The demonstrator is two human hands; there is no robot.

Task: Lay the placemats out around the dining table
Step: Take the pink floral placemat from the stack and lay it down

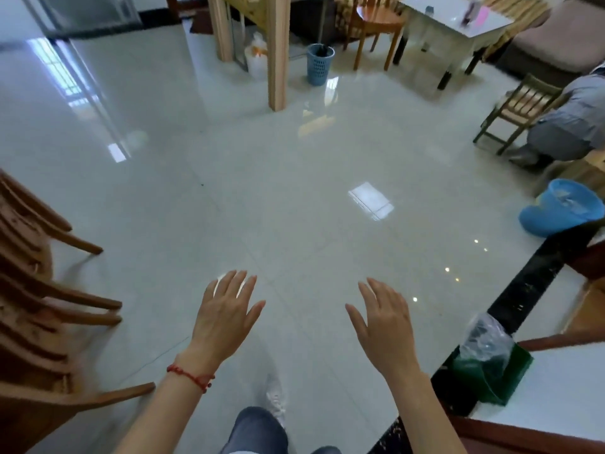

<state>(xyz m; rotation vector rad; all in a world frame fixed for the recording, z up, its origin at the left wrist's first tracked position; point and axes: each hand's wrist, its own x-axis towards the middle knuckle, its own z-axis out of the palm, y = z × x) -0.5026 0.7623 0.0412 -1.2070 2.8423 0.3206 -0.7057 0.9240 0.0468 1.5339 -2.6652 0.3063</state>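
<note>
My left hand [226, 314] and my right hand [384, 317] are held out in front of me over the glossy tiled floor, fingers straight and spread, holding nothing. A red string bracelet sits on my left wrist. No placemat shows in the head view. A white-topped table [455, 19] with a lace cloth stands far off at the upper right, with small items on it. My jeans and one white shoe show below my hands.
Stacked wooden chairs [39, 306] stand close on my left. A green bin with a plastic bag [491, 368] and a blue tub [559, 213] sit on the right. A blue basket [319, 63], wooden posts, chairs and a crouching person [569, 122] lie ahead.
</note>
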